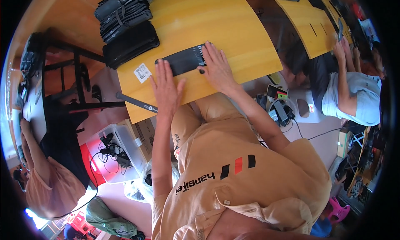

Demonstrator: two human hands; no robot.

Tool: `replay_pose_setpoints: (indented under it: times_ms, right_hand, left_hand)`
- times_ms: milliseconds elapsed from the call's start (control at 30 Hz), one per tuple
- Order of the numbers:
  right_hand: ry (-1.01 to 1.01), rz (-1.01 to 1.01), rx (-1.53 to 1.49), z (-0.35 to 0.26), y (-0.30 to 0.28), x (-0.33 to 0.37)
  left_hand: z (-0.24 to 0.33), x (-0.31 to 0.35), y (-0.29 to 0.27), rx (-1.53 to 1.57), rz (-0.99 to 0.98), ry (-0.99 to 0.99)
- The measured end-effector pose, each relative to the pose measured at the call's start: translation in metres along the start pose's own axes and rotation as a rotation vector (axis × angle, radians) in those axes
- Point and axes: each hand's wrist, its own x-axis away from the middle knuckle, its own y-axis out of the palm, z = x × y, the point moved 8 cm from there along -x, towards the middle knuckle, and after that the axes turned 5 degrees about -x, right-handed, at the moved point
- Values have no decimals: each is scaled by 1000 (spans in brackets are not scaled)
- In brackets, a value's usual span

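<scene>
Head view: my left hand [167, 90], nine o'clock, and right hand [218, 72], three o'clock, rest unclenched on the black piece [183, 61].

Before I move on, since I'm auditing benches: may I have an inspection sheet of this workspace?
Surface: yellow table, wood-toned.
Job's things: flat black piece, pale markings toward its right end.
Clutter: stacked black items, white label, black strap crossing the table's left edge.
Hands: left hand at the piece's left end, right hand at its right; fingers extended.
Cables: black cords in a pale bin, left.
Surroundings: left co-worker, right co-worker.
</scene>
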Motion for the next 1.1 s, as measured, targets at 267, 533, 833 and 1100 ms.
replay_pose_setpoints:
  times_ms: [267,533,833,1100]
  right_hand:
    - [-17,-207,227,-4,34,3]
    - [-81,43,-117,-26,-14,11]
    - [-151,-41,-427,-71,0,26]
    - [41,-340,-875,-132,0,15]
  left_hand:
    - [-12,13,25,-53,-124,-49]
    - [-166,54,-59,72,400,-534]
    - [-255,69,4,1064,-20,-818]
    - [-41,60,-91,1247,-2,-502]
